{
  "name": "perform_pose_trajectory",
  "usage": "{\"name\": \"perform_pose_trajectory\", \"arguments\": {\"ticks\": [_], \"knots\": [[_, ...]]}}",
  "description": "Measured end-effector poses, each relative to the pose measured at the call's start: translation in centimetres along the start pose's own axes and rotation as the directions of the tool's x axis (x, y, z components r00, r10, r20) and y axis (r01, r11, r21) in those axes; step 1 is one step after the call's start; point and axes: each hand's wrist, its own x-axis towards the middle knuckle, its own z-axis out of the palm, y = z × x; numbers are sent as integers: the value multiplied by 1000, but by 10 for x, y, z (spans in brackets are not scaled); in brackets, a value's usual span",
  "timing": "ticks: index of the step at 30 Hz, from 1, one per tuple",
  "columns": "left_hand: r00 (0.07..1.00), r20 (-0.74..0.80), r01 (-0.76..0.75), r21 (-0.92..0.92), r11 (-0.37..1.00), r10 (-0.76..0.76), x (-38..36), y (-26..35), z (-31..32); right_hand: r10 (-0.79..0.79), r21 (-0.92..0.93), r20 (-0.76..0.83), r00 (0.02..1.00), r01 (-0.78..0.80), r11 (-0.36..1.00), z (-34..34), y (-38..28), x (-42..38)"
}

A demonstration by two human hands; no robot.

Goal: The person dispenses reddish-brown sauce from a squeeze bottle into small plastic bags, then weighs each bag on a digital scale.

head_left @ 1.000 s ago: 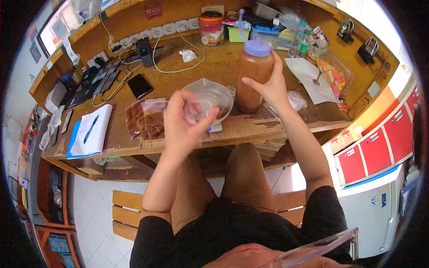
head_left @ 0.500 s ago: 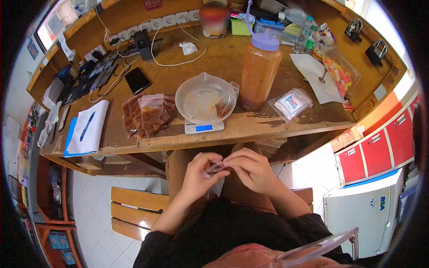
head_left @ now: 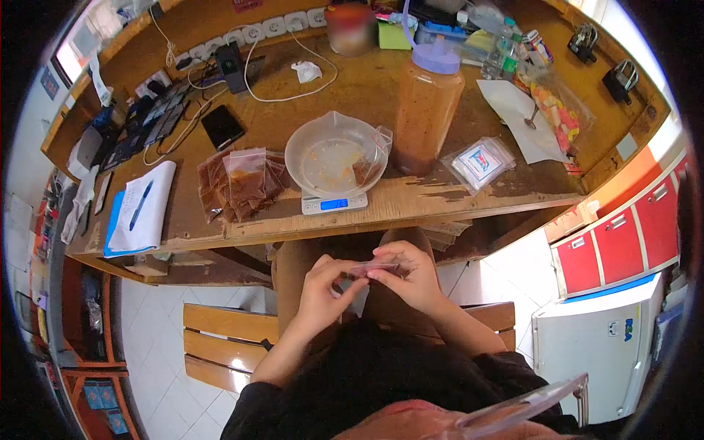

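Left hand [head_left: 328, 291] and right hand [head_left: 408, 274]: fingers of both pinch small bag [head_left: 369, 270] | bag is at near edge of bench [head_left: 352, 88], over lap | bowl [head_left: 334, 158] on scale [head_left: 334, 204], far side

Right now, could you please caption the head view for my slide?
Left hand and right hand pinch a small bag near a bowl on a scale.

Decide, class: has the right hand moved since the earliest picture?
Yes. Judged against the desk, the right hand has moved from the bottle toward the person's body, now nearer than the front edge.
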Motion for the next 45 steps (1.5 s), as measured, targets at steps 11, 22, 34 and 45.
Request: {"name": "perform_pose_trajectory", "arguments": {"ticks": [11,22,34,45], "knots": [[991,-121,34,-156,987,-53,0,-12,6,-20,-122,50,999,26,992,-2,-2,8],[984,2,-175,-141,975,177,0,-6,-10,-102,-213,147,984,132,968,3,-17,7],[921,47,-386,235,892,387,6,16,-32,-188,-507,331,924,343,791,-6,-45,39],[623,-757,-29,231,972,199,99,-38,-112,-496,-979,12,868,112,172,-3,-75,128]]}}
